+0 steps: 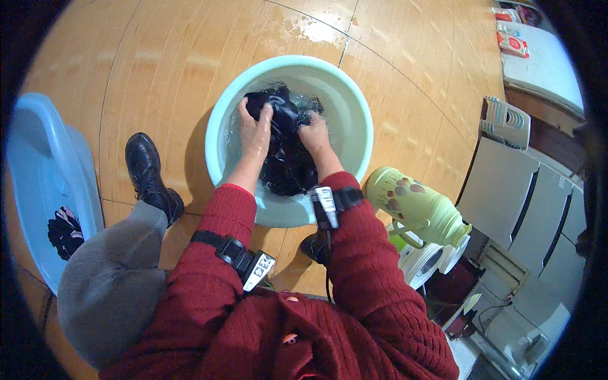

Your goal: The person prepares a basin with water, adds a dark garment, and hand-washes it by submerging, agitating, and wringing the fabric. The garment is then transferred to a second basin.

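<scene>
A round pale green plastic basin (366, 128) stands on the floor in front of me with water in it. Dark wet cloth (287, 166) lies bunched in the water. My left hand (256, 130) grips a fold of it at the upper left, with the thumb on top. At the right side of the same bundle, my right hand (314, 135) holds the cloth, its fingertips partly hidden in the water and fabric. Both wrists are wet or near the water, below red knitted sleeves with strapped-on devices.
A light blue plastic tub (83, 156) with dark clothing (65, 235) inside stands at the left. Close to the basin's right side is a green thermos flask (411, 197). A white cabinet (498, 185) and a plastic basket (506, 122) are farther right. The wooden-looking floor (318, 31) has a wet patch.
</scene>
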Demonstrator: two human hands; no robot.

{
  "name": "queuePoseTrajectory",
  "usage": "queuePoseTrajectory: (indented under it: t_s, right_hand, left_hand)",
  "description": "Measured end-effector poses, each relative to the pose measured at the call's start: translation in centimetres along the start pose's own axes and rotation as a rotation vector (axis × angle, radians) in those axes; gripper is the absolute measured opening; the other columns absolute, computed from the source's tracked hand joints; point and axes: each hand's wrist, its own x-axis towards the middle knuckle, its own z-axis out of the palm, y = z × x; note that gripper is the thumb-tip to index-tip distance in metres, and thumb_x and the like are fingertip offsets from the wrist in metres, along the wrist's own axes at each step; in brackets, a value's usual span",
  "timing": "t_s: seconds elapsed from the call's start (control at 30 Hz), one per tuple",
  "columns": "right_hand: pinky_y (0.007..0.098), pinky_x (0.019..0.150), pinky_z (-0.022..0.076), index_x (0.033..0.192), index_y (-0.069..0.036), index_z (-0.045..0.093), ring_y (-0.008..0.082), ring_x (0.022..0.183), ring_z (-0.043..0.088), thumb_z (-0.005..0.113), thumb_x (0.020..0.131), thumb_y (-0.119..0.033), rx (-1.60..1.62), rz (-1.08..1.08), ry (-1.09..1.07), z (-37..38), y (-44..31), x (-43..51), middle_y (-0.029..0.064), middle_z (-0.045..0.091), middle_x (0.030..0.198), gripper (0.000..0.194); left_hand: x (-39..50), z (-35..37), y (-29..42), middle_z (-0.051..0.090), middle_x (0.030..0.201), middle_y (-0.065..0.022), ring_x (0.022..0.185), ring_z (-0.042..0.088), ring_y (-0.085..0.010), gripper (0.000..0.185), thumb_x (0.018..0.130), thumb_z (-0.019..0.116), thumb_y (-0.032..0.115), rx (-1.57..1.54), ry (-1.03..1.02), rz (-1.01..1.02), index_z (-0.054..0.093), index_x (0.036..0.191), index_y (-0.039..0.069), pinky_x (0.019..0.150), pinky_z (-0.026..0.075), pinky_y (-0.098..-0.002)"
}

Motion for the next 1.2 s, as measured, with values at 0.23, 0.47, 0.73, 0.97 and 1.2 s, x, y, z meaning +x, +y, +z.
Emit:
queuePoseTrajectory:
  t_s: [0.23,0.47,0.73,0.97,1.2]
  right_hand:
    - [0.0402,0.097,0.0369,0.102,0.002,0.057,0.0389,0.118,0.043,0.062,0.064,-0.015,0.038,-0.436,0.064,-4.5,-6.7,-10.4,0.0264,0.035,0.134,0.042]
    - [0.0477,0.088,0.0404,0.097,-0.003,0.057,0.0412,0.102,0.045,0.067,0.070,-0.025,-0.260,-0.421,0.443,-2.4,-8.9,-12.1,0.0202,0.046,0.119,0.036]
    - [0.0444,0.079,0.0454,0.106,0.002,0.052,0.0440,0.092,0.056,0.056,0.083,-0.031,-0.363,-0.003,0.250,-6.4,0.1,-3.2,0.0286,0.060,0.095,0.040]
    - [0.0436,0.100,0.0339,0.134,-0.004,0.034,0.0449,0.121,0.037,0.068,0.070,-0.043,-0.368,-0.042,0.175,-2.7,2.5,-2.8,0.0319,0.029,0.135,0.083]
    - [0.0517,0.094,0.0402,0.137,-0.012,0.031,0.0455,0.127,0.026,0.068,0.070,-0.027,-0.868,-0.076,-0.197,2.5,1.9,-1.0,0.0218,0.016,0.145,0.078]
  left_hand:
    - [-1.6,-0.2,1.3,0.061,0.108,-0.0085,0.097,0.058,-0.0240,0.062,0.086,0.033,0.062,-0.933,-0.710,-0.888,0.056,0.118,0.014,0.085,0.047,-0.0404]
    - [-5.4,2.3,1.5,0.061,0.094,-0.0058,0.085,0.057,-0.0192,0.049,0.089,0.035,0.052,-1.040,-0.573,-0.809,0.060,0.102,0.011,0.080,0.046,-0.0341]
    - [-5.9,1.9,4.1,0.059,0.077,-0.0197,0.073,0.057,-0.0315,0.036,0.080,0.054,0.033,0.033,-0.366,0.039,0.060,0.083,-0.002,0.073,0.043,-0.0390]
    - [-3.2,-1.1,2.1,0.023,0.141,-0.0175,0.119,0.036,-0.0455,0.061,0.077,0.061,0.027,0.787,-0.271,0.062,0.037,0.129,0.005,0.093,0.039,-0.0531]
    - [-2.6,0.4,-1.5,0.019,0.145,-0.0151,0.127,0.025,-0.0430,0.061,0.078,0.058,0.020,1.201,-0.414,0.161,0.037,0.134,0.008,0.098,0.028,-0.0598]
